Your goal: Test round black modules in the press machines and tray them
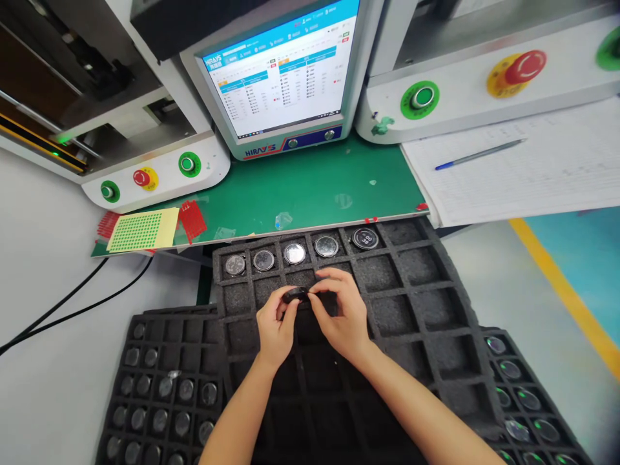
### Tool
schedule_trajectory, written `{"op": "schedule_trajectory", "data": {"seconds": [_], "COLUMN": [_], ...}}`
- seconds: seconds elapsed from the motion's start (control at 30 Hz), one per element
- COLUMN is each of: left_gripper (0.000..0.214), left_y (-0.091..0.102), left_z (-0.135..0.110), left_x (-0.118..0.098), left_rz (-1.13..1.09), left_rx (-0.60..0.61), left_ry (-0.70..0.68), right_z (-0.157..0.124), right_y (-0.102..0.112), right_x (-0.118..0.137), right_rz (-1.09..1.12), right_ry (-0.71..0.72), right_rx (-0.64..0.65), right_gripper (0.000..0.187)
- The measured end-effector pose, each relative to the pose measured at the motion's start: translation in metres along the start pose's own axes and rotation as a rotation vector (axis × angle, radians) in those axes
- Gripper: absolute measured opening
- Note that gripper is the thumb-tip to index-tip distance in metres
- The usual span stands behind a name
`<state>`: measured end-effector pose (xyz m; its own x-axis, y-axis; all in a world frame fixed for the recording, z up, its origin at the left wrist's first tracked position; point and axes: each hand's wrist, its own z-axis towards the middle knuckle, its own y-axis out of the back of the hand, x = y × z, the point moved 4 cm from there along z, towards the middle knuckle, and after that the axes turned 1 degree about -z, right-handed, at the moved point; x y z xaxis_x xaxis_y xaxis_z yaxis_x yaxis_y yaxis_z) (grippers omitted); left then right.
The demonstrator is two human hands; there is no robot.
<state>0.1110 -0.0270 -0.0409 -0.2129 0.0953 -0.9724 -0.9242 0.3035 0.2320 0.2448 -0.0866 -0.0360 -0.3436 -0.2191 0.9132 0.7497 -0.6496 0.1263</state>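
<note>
Your white-framed flat monitor point(285, 71) carries the brand "HIRAVS" twice: on its lower bezel and at the screen's top-left corner. The screen's table entries are too small to read. In your black foam grid tray point(426, 294), one round black dial point(365, 238) appears to show "00" over "38".
</note>
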Motion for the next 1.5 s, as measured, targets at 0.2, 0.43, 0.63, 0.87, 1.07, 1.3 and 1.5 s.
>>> {"op": "schedule_trajectory", "data": {"seconds": [0.2,0.43,0.63,0.87,1.07,1.3,1.5], "left_gripper": [0.03,0.03,0.035,0.038,0.042,0.043,0.042], "left_y": [0.001,0.001,0.002,0.0,0.007,0.016,0.014], "left_z": [0.001,0.0,-0.003,-0.008,-0.007,-0.004,-0.005], "left_x": [0.003,0.003,0.009,0.013,0.011,0.014,0.021], "left_rz": [-0.019,-0.116,-0.317,-0.474,-0.59,-0.637,-0.673], "left_rx": [-0.022,-0.037,-0.162,-0.113,-0.074,-0.069,-0.061], "left_ry": [0.012,0.063,0.159,0.235,0.257,0.328,0.352], "right_z": [-0.002,-0.001,-0.009,0.09,0.147,0.098,0.025], "right_y": [-0.003,-0.006,0.001,-0.017,-0.067,-0.041,-0.038], "right_x": [-0.003,0.003,0.029,0.004,-0.031,0.015,0.02], "right_rz": [0.002,-0.047,-0.115,-0.123,-0.14,0.082,0.38], "right_ry": [-0.029,-0.027,0.049,-0.044,-0.18,-0.279,-0.565], "right_rx": [-0.043,-0.085,-0.049,-0.013,0.044,0.14,0.147], "right_gripper": [0.018,0.014,0.015,0.027,0.032,0.038,0.039]}}
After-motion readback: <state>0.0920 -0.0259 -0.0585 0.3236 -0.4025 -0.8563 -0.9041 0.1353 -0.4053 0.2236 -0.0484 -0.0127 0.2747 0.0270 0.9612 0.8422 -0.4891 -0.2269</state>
